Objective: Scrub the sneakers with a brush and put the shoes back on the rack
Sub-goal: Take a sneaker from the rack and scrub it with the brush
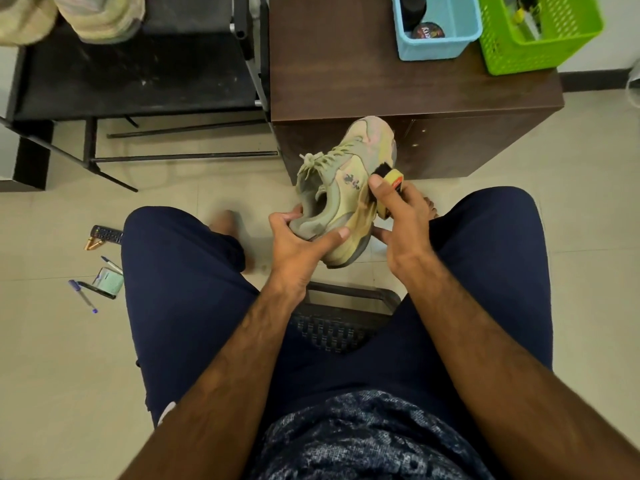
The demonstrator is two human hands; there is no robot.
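Pale yellow-green fabric sneaker (pixel 341 188): held over beige tiled floor (pixel 52 358), toe pointed away, heel gripped by left hand (pixel 301 244) fingers. Yellow-backed black-bristled brush (pixel 389 176): clasped by right hand (pixel 401 216) fingers against its right flank.

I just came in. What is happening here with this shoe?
A seated person is scrubbing a sneaker. The left hand grips it at the heel, above the floor between the knees. The right hand holds a brush with its dark bristles against the shoe's side. Other pale shoes sit on the black rack at the upper left. A blue bin and a green basket stand on the brown cabinet.
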